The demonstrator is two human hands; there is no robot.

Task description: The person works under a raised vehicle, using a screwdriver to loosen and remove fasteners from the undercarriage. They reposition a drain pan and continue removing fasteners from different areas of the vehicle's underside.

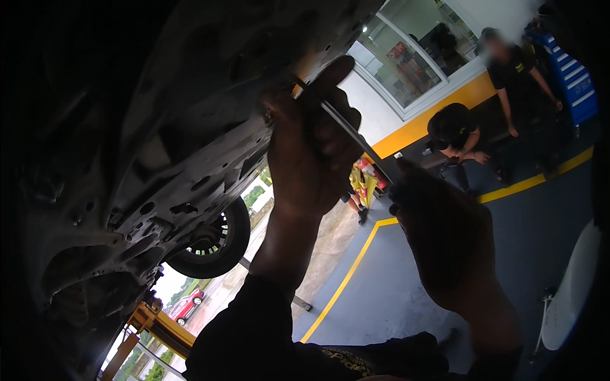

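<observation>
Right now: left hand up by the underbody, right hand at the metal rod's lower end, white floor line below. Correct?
One fix: the floor line is yellow, not white, as the head view shows. The rest stands: left hand up by the underbody, right hand at the metal rod's lower end.

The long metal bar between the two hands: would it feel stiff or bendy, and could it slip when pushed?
Probably stiff: the long metal bar runs straight from the right hand up toward the left hand. It might slip a little, since its bare middle looks smooth and shiny. Perhaps fairly light, as it looks slim.
</observation>
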